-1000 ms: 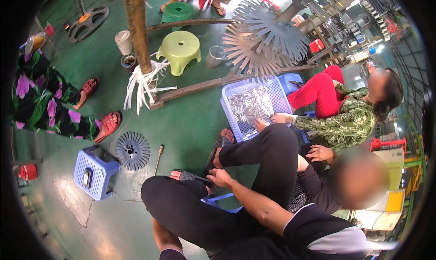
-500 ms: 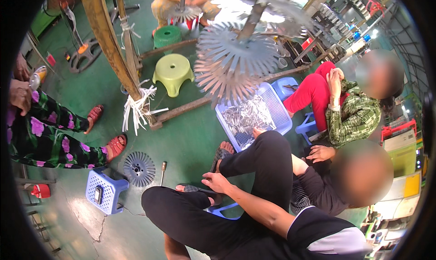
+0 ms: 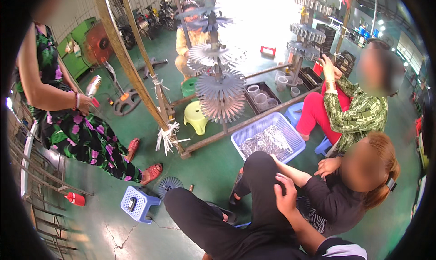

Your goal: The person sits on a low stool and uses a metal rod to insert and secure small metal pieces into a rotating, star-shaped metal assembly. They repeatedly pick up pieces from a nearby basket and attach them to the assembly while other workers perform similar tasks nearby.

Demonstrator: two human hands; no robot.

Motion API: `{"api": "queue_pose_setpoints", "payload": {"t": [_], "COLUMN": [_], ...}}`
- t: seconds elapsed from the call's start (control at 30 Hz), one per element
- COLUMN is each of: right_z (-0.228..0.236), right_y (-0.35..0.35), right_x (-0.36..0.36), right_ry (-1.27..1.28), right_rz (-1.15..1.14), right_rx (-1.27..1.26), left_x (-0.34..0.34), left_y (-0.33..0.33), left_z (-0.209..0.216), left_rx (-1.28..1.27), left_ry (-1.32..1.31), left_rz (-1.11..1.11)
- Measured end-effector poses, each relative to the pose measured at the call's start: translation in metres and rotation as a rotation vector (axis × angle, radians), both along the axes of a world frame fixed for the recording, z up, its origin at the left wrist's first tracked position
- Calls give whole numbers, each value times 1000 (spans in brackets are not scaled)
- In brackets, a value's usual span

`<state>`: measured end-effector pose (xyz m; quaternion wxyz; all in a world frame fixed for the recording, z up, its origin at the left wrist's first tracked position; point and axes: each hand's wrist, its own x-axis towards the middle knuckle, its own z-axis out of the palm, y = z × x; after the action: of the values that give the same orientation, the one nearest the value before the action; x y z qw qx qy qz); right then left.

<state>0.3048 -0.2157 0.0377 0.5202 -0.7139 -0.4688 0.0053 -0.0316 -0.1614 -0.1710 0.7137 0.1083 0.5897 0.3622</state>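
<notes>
My right hand (image 3: 286, 196) is raised over my right thigh in black trousers (image 3: 265, 203), its fingers loosely bent and apart, holding nothing. Only a sliver of skin at the lower edge shows on my left side; the left hand itself is out of sight. Beyond my knee stands a lavender-blue plastic basket (image 3: 290, 127) with many small silvery metal pieces (image 3: 268, 143) in it. On the floor past my other knee, a dark slotted metal disc (image 3: 169, 186) lies partly hidden by the leg. Beside the disc, a short rod-like tool (image 3: 191, 187) is mostly covered.
Slotted discs (image 3: 220, 85) hang stacked on an upright rod ahead. A blue stool (image 3: 141, 197) carries a small dark device (image 3: 132, 204). Further off stand a yellow-green stool (image 3: 195, 114) and wooden posts (image 3: 131, 60). One person stands left; two sit right, another behind the discs.
My right hand has risen from near my foot back toward my thigh. The view has tilted up. The person in green has raised their hands; the neighbour's head has turned.
</notes>
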Motion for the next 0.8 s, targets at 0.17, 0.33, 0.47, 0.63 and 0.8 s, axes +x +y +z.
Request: {"api": "queue_pose_setpoints", "payload": {"t": [0.17, 0.33, 0.47, 0.63, 0.8], "right_z": [-191, -309, -342, -362, -369], "right_y": [-105, -194, -213, -203, -185], "right_x": [53, 49, 43, 55, 28], "right_ry": [805, 1351, 1606, 1585, 1748], "right_rz": [-44, 225, 283, 112, 107], "right_rx": [-606, -756, -850, -1129, -1262], "left_x": [20, 41, 60, 88, 70], "left_y": [-13, -3, 14, 57, 93], "left_z": [19, 33, 27, 13, 18], "left_rx": [38, 71, 21, -59, -188], "left_ry": [-46, -63, -84, -131, -115], "left_rz": [-65, -163, -234, -306, -291]}}
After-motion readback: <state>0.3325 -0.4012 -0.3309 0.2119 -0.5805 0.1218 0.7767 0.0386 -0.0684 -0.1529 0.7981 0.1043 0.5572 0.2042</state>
